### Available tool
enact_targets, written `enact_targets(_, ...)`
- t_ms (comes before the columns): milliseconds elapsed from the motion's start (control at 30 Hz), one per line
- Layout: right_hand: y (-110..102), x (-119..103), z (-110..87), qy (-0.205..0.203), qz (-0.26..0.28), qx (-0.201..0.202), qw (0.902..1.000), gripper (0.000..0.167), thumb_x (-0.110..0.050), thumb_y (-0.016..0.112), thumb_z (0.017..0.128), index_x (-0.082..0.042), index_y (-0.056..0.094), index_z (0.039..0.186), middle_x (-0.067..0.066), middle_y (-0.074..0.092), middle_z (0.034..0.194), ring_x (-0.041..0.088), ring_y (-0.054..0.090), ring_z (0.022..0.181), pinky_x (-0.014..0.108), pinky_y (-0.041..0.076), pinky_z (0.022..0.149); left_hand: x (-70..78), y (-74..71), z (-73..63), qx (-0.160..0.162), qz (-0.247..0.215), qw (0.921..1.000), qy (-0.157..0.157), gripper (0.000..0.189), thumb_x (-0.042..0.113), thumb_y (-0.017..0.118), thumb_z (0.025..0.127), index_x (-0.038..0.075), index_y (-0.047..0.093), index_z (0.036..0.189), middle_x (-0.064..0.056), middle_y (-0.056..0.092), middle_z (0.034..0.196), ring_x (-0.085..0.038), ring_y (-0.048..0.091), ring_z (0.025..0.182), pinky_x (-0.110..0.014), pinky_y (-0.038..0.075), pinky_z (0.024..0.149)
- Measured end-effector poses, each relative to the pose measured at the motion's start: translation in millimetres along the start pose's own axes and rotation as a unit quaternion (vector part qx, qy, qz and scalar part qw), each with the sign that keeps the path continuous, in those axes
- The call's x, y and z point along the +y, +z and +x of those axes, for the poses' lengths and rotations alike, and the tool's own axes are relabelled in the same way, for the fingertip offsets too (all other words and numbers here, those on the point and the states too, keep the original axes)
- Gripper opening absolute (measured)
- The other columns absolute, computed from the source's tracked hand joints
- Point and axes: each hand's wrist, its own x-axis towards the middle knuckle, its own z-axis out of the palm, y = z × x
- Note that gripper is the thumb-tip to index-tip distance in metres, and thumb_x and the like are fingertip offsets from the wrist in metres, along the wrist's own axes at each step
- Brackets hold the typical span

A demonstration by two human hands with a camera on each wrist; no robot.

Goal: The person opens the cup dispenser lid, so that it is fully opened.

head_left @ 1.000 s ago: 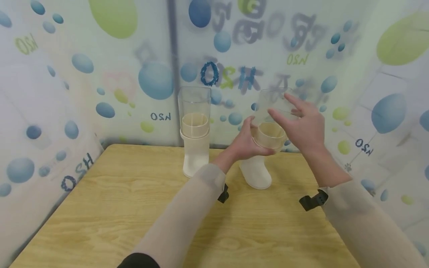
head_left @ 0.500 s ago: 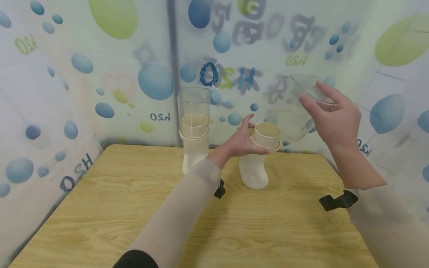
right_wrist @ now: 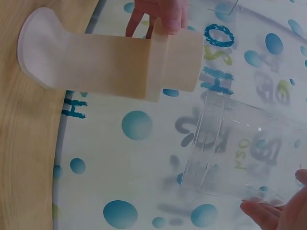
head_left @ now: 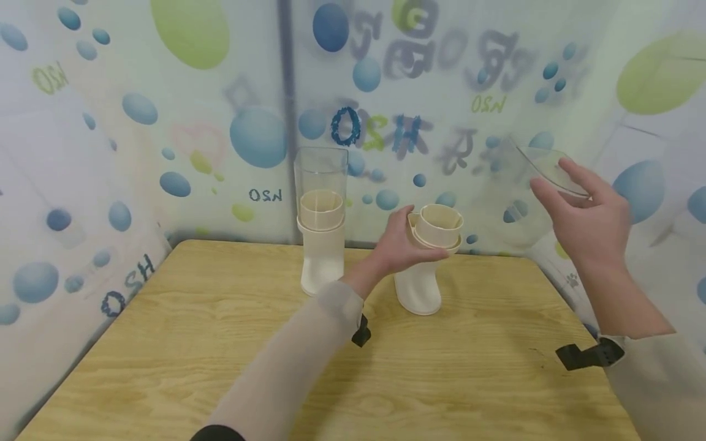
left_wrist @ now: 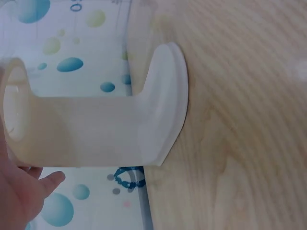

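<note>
Honestly, brace the cream stand, upright on the counter and gripped in left fingers; go easy with the clear container, tilted off to the right, pinched in right fingers.

Matt plastic stand, glossy transparent container, smooth wood-grained table.

Left forearm outstretched, left fingers in a curved grip; right forearm raised, right fingers likewise.
</note>
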Motion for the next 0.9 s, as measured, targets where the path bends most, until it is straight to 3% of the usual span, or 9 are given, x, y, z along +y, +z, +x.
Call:
enact_targets(200,-5,22,-5.3,0.019,-0.015,-0.008,0.9997,0.065,-0.053,0.080,0.098,-0.047,0.056,0.158,-0.012,0.041,0.175,-0.030,0.059,0.095,0.008,0.049,0.066,0.6,7.3,-7.5,0.034,0.000,0.9993,-0.016,0.128,0.054,0.097,0.078,0.012,0.024,0.174,-0.013,0.035,0.172,-0.029,0.052,0.142,-0.049,0.052,0.116)
enact_targets(400,-2,47,-6.5,0.043,-0.055,-0.030,0.9971,0.071,-0.061,0.077,0.097,-0.048,0.051,0.161,-0.010,0.027,0.182,-0.030,0.056,0.097,0.007,0.049,0.066,0.4,5.6,-7.1,0.040,0.002,0.9989,-0.024,0.122,0.055,0.095,0.080,0.013,0.028,0.173,-0.012,0.039,0.171,-0.027,0.053,0.143,-0.049,0.052,0.115)
enact_targets(467,1,59,-5.0,0.043,-0.083,-0.036,0.9949,0.073,-0.065,0.075,0.097,-0.047,0.050,0.162,-0.007,0.026,0.182,-0.020,0.065,0.111,0.007,0.048,0.066,-0.1,5.0,-5.8,0.038,0.001,0.9990,-0.024,0.121,0.055,0.095,0.080,0.014,0.028,0.173,-0.011,0.039,0.170,-0.026,0.053,0.142,-0.048,0.053,0.115)
enact_targets(533,6,72,-3.4,0.034,-0.113,-0.045,0.9919,0.076,-0.068,0.072,0.097,-0.043,0.048,0.165,-0.001,0.028,0.182,0.003,0.071,0.128,0.006,0.046,0.066,-0.7,4.9,-4.2,0.036,0.002,0.9991,-0.024,0.120,0.056,0.095,0.080,0.016,0.029,0.172,-0.009,0.040,0.169,-0.025,0.054,0.141,-0.047,0.053,0.114)
enact_targets(600,11,85,-2.4,0.023,-0.135,-0.057,0.9890,0.078,-0.068,0.071,0.098,-0.037,0.047,0.167,0.005,0.031,0.181,0.030,0.066,0.141,0.009,0.045,0.066,-1.5,5.5,-2.6,0.034,0.000,0.9991,-0.025,0.121,0.057,0.095,0.080,0.016,0.029,0.172,-0.009,0.040,0.169,-0.024,0.054,0.139,-0.047,0.054,0.114)
enact_targets(667,18,99,-2.1,0.012,-0.155,-0.073,0.9851,0.082,-0.068,0.069,0.100,-0.031,0.046,0.169,0.012,0.035,0.179,0.048,0.059,0.143,0.016,0.047,0.069,-2.2,6.4,-1.4,0.031,-0.005,0.9992,-0.025,0.122,0.057,0.096,0.079,0.015,0.028,0.172,-0.009,0.041,0.168,-0.024,0.055,0.137,-0.046,0.054,0.113)
enact_targets(767,27,118,-3.3,0.008,-0.160,-0.099,0.9822,0.086,-0.068,0.068,0.100,-0.024,0.043,0.170,0.022,0.033,0.178,0.056,0.056,0.142,0.043,0.060,0.083,-3.9,8.4,0.6,0.029,-0.009,0.9992,-0.026,0.123,0.058,0.096,0.079,0.014,0.029,0.172,-0.008,0.042,0.166,-0.024,0.056,0.134,-0.045,0.055,0.111)
enact_targets(833,34,130,-4.3,0.010,-0.164,-0.111,0.9802,0.088,-0.068,0.067,0.101,-0.022,0.041,0.171,0.027,0.033,0.176,0.059,0.053,0.143,0.064,0.057,0.095,-5.1,9.6,2.2,0.030,-0.009,0.9992,-0.024,0.123,0.058,0.096,0.079,0.013,0.029,0.172,-0.007,0.043,0.164,-0.023,0.057,0.132,-0.044,0.056,0.109)
enact_targets(900,39,140,-5.0,0.013,-0.164,-0.117,0.9794,0.090,-0.068,0.068,0.101,-0.019,0.040,0.172,0.028,0.030,0.177,0.062,0.051,0.144,0.075,0.049,0.104,-6.2,10.5,4.0,0.031,-0.007,0.9992,-0.023,0.123,0.059,0.096,0.079,0.013,0.029,0.172,-0.006,0.044,0.163,-0.022,0.057,0.132,-0.043,0.056,0.109)
